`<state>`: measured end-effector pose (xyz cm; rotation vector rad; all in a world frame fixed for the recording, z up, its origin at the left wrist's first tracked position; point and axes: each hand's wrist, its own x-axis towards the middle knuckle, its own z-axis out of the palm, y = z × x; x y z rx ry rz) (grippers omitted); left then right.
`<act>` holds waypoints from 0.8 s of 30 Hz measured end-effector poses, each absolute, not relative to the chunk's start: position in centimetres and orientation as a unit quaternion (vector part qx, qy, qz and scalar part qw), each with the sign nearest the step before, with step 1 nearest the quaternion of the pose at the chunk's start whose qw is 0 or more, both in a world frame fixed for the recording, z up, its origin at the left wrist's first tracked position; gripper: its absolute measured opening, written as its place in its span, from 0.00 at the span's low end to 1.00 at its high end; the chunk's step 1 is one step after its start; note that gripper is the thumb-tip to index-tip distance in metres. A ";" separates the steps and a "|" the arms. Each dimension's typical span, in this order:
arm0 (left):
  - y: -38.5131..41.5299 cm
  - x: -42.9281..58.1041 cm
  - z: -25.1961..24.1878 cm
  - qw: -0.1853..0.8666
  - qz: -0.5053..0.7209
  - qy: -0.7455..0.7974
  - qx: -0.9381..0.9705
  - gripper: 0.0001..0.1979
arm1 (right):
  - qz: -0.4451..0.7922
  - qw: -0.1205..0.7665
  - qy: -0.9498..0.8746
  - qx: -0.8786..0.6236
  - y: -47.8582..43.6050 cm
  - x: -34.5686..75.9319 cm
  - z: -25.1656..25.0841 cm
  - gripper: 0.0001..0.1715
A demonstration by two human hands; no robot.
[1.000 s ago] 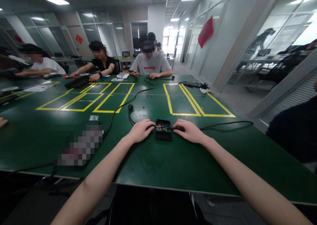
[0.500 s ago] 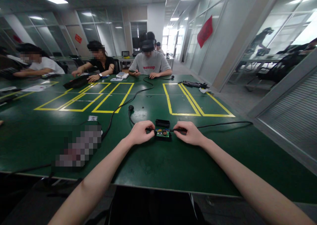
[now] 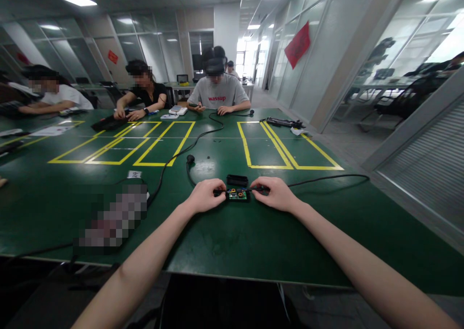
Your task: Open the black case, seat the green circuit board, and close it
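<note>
A green circuit board (image 3: 237,194) with two orange-ringed coils lies in a small black casing (image 3: 248,198) on the table in front of me. My left hand (image 3: 207,195) is closed on the black cable at the board's left end. On the other side, my right hand (image 3: 273,193) pinches the black cable (image 3: 326,178) that leaves the right end and runs off to the right. Just behind the board rests a black casing half (image 3: 237,179). Beyond my left hand, a cable curves up to a round black plug (image 3: 190,159).
The green table (image 3: 217,242) carries yellow tape rectangles (image 3: 270,167). A blurred-out object (image 3: 116,218) and a tag marked 24 (image 3: 134,174) lie to the left. A long black cable (image 3: 188,148) crosses the table. Several people sit opposite; a folded black tripod-like object (image 3: 284,122) lies far right.
Both hands keep their grip on the cables, and the board and casing have barely shifted. Across the table, the hand of the person in black has moved in over the dark object there.
</note>
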<state>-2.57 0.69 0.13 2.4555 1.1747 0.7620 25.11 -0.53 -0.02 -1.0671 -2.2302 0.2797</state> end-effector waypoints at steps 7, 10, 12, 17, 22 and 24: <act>0.8 -2.7 -0.2 0.163 0.283 0.386 0.863 0.07 | 0.121 0.312 -0.859 -0.387 -0.4 25.4 -0.2 0.05; 0.8 -2.8 -0.1 0.163 0.283 0.373 0.868 0.07 | 0.143 0.298 -0.866 -0.376 -0.6 25.4 0.0 0.07; 0.7 -2.8 -0.1 0.163 0.280 0.368 0.872 0.07 | 0.151 0.288 -0.869 -0.374 -0.7 25.3 0.0 0.11; 0.7 -2.9 -0.1 0.169 0.269 0.361 0.877 0.06 | 0.136 0.275 -0.874 -0.377 -0.6 25.1 -0.2 0.10; 0.5 -3.1 0.0 0.179 0.256 0.346 0.885 0.06 | 0.108 0.256 -0.888 -0.366 -0.3 25.3 -0.4 0.12; 0.4 -3.1 0.2 0.167 0.249 0.344 0.890 0.07 | 0.092 0.243 -0.897 -0.358 -0.4 25.3 -0.3 0.13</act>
